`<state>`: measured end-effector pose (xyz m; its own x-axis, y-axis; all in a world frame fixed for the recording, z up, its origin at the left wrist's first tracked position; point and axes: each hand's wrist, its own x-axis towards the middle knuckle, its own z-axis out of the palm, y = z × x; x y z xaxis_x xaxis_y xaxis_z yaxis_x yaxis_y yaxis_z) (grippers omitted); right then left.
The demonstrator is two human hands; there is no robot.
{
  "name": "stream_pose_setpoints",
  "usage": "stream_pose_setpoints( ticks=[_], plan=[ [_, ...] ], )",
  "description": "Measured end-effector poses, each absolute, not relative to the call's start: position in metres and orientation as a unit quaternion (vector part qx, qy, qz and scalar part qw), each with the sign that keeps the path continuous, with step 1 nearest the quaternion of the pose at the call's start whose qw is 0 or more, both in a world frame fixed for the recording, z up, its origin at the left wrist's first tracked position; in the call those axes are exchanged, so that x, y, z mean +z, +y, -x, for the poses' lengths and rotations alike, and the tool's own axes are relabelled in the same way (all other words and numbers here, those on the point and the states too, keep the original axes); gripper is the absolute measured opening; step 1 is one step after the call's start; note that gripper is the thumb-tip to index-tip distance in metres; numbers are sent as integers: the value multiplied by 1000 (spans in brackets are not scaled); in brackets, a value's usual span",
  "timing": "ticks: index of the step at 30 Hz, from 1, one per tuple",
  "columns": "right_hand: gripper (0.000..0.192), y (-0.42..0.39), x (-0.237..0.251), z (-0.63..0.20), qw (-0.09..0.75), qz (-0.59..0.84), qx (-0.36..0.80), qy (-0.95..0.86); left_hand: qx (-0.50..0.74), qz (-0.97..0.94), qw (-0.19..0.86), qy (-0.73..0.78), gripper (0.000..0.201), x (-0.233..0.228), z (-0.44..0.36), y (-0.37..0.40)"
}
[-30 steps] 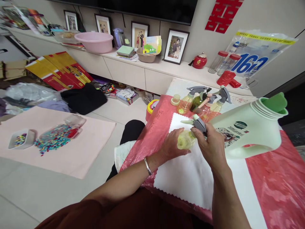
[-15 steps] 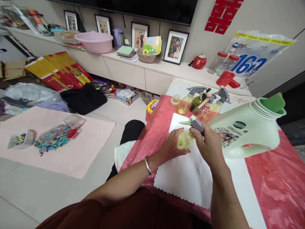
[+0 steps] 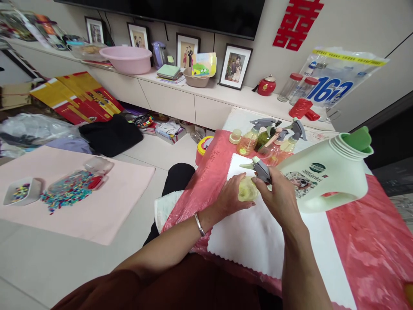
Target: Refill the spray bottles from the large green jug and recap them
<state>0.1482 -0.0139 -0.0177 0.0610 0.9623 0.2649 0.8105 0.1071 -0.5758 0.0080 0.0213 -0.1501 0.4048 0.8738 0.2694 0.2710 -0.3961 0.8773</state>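
My left hand [image 3: 230,194] is wrapped round the side of a small translucent yellow spray bottle [image 3: 248,189]. The fingers of my right hand [image 3: 278,191] close on the bottle's grey trigger sprayer head [image 3: 262,170], which sits right at the bottle's top; whether it is screwed on I cannot tell. Beneath both hands lies a white scallop-edged mat [image 3: 247,243]. Close by on the right stands a big pale green jug [image 3: 342,181] with a green piece in its mouth. Beyond the hands are several other spray bottles [image 3: 248,144] with grey heads and a small pale cap [image 3: 235,135].
Red plastic sheeting [image 3: 377,232] covers the table. On the floor to the left, a pink mat [image 3: 106,215] bears colourful small pieces [image 3: 69,193] and a white container [image 3: 22,191]. A long cabinet [image 3: 167,94] by the wall carries a pink basin [image 3: 127,60] and framed photos.
The view has turned slightly, so the table's things appear a little further left. Both hands keep their hold on the spray bottle and its head, with hardly any movement.
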Motion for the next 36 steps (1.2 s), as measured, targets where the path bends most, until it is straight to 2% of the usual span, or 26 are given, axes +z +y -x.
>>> stream_pose_setpoints(
  ticks=[11, 14, 19, 22, 26, 36],
  plan=[
    [51, -14, -35, -145, 376, 673, 100, -629, 308, -751, 441, 383, 114, -132, 2, 22],
    [51, -15, -35, -145, 378, 668, 104, -633, 335, -747, 422, 390, 105, -118, 4, 18],
    [53, -16, -32, -146, 370, 668, 111, -636, 481, -679, 425, 357, 62, -91, 0, 7],
    [55, -17, -29, -147, 360, 667, 111, -643, 517, -636, 455, 348, 46, -84, -7, 1],
    [57, -15, -26, -147, 348, 668, 100, -650, 544, -607, 460, 351, 41, -88, -14, -3],
    [55, -9, -22, -147, 330, 667, 79, -664, 566, -599, 450, 345, 42, -94, -17, -2]
  ],
)
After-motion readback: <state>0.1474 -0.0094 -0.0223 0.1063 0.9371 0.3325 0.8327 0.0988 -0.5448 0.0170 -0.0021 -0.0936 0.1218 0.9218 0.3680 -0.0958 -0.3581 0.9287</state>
